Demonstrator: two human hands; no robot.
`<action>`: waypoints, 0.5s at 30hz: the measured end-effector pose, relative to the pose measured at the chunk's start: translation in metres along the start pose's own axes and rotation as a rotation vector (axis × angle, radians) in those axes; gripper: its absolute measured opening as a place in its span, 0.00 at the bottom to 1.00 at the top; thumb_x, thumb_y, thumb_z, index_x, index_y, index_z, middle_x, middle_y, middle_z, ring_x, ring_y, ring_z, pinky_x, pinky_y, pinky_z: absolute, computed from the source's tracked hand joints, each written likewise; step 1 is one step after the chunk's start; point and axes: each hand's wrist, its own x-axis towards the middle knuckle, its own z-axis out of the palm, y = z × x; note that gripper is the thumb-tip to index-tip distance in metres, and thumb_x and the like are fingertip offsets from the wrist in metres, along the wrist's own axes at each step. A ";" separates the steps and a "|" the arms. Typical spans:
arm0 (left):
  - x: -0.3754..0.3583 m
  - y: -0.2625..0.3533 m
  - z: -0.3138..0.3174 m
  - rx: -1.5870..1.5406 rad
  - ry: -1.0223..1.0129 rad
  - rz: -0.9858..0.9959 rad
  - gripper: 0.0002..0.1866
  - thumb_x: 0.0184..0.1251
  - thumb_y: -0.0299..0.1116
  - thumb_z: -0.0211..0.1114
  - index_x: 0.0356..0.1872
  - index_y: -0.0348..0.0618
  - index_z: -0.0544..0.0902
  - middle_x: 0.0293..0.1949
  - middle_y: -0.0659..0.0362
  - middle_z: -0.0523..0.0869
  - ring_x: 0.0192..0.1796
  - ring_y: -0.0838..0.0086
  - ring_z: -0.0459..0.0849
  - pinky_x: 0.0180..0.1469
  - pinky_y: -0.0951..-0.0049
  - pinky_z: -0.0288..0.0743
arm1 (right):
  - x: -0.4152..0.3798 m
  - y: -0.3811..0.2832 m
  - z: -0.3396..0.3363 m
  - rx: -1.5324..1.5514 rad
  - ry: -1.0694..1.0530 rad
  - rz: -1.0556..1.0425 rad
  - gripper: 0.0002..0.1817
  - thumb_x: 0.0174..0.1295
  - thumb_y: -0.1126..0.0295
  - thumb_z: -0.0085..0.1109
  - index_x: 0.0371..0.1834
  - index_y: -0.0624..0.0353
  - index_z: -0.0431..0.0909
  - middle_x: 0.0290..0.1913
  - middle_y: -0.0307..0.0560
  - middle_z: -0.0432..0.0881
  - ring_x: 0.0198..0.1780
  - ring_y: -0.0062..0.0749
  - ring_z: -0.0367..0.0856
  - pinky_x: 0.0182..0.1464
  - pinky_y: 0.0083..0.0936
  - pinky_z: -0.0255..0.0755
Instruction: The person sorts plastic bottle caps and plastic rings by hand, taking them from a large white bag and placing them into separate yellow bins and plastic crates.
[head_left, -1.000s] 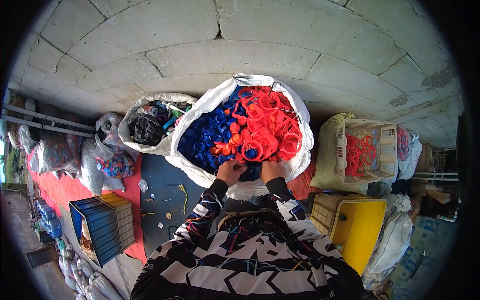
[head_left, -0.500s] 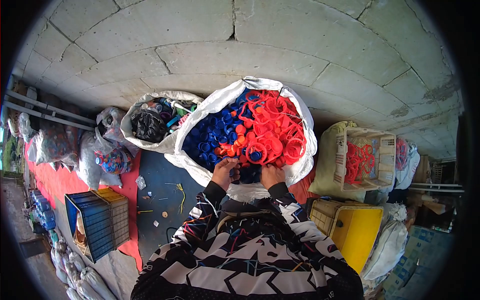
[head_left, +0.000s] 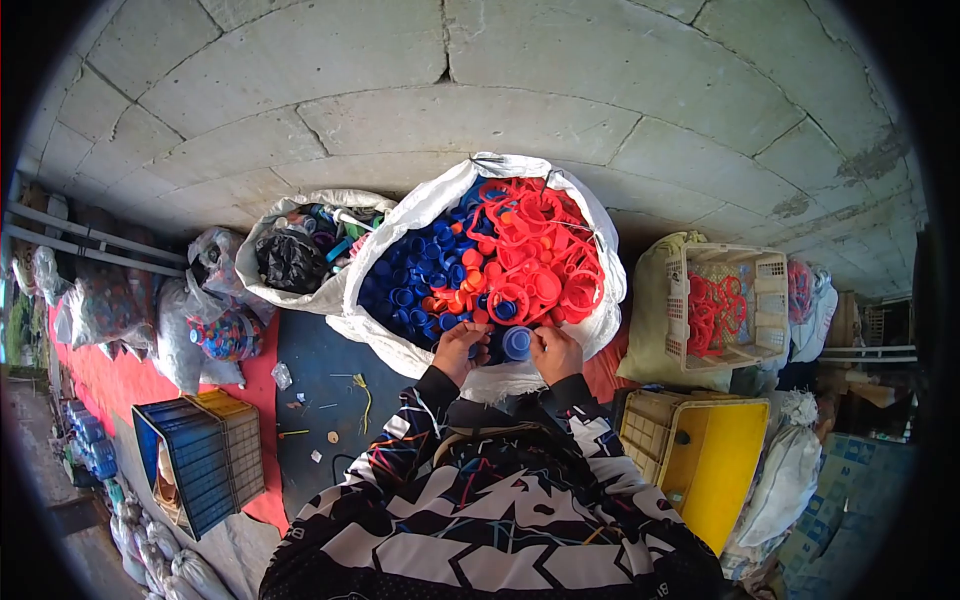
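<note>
In front of me, a large white woven sack [head_left: 352, 292] gapes wide. Dark blue bottle caps [head_left: 410, 275] fill its left side, with red plastic rings [head_left: 550, 235] on the right and orange caps [head_left: 470, 280] between them. My left hand [head_left: 462, 352] is closed over the sack's near side, its fingers curled beside dark blue caps; whatever they hold is hidden. Across from it, my right hand [head_left: 556, 354] pinches a lighter blue cap [head_left: 517, 343] at its edge, the cap's round face turned upward.
Left of the big sack, a smaller sack [head_left: 300, 298] holds mixed scraps and a black bag. Crates stand on both sides: a blue one [head_left: 205, 465], a yellow one [head_left: 715, 470] and a white one [head_left: 725, 355] with red rings. A block wall [head_left: 480, 120] rises behind.
A lighter blue cap now shows between my hands, at the right fingertips. Both hands have shifted slightly to the right, and the view has turned a little.
</note>
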 end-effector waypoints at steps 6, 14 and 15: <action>-0.002 -0.002 0.012 -0.149 -0.049 0.005 0.11 0.64 0.38 0.64 0.43 0.45 0.78 0.33 0.62 0.81 0.35 0.74 0.81 0.39 0.70 0.77 | 0.008 -0.025 -0.028 0.191 0.012 0.266 0.08 0.52 0.68 0.64 0.25 0.60 0.78 0.23 0.50 0.82 0.25 0.41 0.82 0.29 0.32 0.75; -0.022 0.010 0.068 -0.005 -0.397 -0.158 0.16 0.67 0.38 0.60 0.51 0.43 0.76 0.45 0.59 0.82 0.46 0.72 0.82 0.51 0.61 0.80 | 0.010 -0.036 -0.073 0.420 0.027 0.360 0.09 0.56 0.68 0.63 0.30 0.64 0.81 0.22 0.47 0.82 0.25 0.30 0.82 0.30 0.25 0.74; -0.014 0.005 0.070 -0.013 -0.411 -0.182 0.15 0.67 0.37 0.60 0.51 0.43 0.76 0.45 0.59 0.82 0.47 0.71 0.82 0.50 0.61 0.80 | 0.006 -0.031 -0.076 0.480 0.063 0.365 0.09 0.56 0.68 0.63 0.31 0.65 0.81 0.22 0.45 0.81 0.25 0.29 0.81 0.30 0.24 0.73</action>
